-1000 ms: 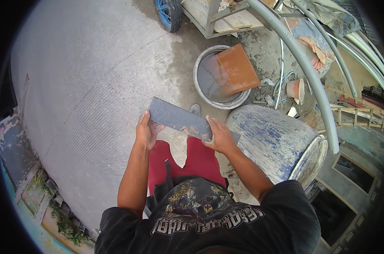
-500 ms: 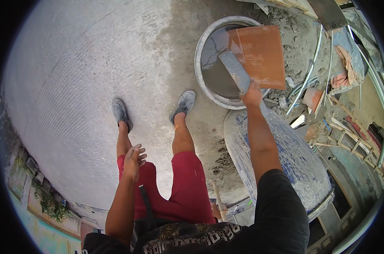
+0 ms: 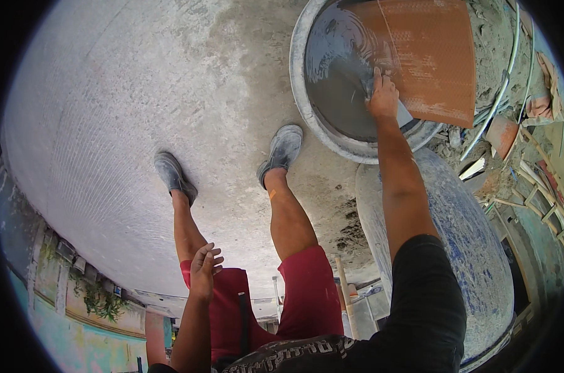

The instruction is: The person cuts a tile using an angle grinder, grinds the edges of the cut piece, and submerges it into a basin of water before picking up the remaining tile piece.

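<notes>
1. The right hand [image 3: 383, 96] covers most of the grey tile [image 3: 405, 116] above the basin [image 3: 307, 105]; its grip cannot be made out.
2. The picture's top edge cuts off the basin's far rim and the orange tile [image 3: 431, 56].

An outdoor building site is shown. A water-filled tub [image 3: 332, 133], a cement-spattered blue drum [image 3: 474, 248] and rubble [image 3: 462, 149] are seen on rough concrete [image 3: 139, 93].

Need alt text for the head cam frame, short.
Seen from above, a person's right hand reaches into a round grey tub of grey water, beside an orange tile leaning in it. The left hand rests empty on red shorts, feet on a concrete floor.
</notes>
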`<act>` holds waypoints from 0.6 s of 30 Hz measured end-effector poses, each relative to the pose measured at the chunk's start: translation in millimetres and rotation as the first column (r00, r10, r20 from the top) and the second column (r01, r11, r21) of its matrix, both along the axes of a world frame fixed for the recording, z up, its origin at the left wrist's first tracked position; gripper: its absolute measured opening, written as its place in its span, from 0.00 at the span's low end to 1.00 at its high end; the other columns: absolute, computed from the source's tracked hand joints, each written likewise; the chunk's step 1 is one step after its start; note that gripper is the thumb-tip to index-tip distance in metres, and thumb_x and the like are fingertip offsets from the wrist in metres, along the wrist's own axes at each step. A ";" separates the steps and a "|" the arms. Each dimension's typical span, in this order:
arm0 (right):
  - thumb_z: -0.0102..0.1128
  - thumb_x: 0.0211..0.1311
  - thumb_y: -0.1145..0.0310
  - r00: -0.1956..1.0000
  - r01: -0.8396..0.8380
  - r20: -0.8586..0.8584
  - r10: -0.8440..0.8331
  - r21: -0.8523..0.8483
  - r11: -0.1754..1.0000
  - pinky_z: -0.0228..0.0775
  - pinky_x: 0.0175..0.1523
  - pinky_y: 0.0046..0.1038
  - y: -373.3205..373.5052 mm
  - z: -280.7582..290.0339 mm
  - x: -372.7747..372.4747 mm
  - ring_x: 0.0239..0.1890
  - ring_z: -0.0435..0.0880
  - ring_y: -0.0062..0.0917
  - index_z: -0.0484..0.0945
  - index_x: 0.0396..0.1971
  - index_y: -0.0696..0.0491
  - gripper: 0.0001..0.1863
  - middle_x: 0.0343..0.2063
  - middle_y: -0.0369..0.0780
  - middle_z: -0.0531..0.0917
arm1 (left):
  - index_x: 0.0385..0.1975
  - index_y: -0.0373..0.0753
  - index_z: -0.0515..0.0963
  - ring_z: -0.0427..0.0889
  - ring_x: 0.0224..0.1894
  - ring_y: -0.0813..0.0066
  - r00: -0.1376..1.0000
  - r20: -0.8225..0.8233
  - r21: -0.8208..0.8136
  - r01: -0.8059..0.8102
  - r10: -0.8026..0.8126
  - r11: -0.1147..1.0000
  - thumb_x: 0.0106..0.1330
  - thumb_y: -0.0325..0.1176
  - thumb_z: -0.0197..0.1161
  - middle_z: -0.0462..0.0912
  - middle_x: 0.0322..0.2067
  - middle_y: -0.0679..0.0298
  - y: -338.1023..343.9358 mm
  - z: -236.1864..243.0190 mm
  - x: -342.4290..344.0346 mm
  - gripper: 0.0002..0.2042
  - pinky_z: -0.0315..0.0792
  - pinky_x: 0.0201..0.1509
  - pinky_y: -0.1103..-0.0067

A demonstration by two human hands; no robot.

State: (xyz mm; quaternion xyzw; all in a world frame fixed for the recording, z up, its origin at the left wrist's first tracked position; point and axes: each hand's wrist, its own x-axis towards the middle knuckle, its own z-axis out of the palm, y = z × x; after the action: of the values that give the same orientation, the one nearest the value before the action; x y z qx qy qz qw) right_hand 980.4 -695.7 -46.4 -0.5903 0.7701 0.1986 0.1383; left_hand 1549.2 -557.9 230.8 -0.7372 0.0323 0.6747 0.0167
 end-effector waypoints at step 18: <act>0.73 0.52 0.63 0.896 0.436 0.082 -0.437 0.028 0.899 0.64 0.67 0.42 155.4 262.5 98.2 0.63 0.70 0.46 0.73 0.60 0.53 0.33 0.61 0.49 0.71 | 0.59 0.35 0.73 0.79 0.54 0.60 0.850 0.122 -0.467 0.505 -0.513 0.726 0.72 0.38 0.60 0.81 0.52 0.56 -14.7 124.3 86.5 0.20 0.71 0.60 0.70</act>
State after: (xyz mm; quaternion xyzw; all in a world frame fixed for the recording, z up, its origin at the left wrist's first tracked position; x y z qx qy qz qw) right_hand 1078.6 -540.3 216.1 -0.4100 0.8752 0.1405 0.2150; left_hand 1635.6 -572.6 355.1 -0.6748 0.4002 0.6198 0.0163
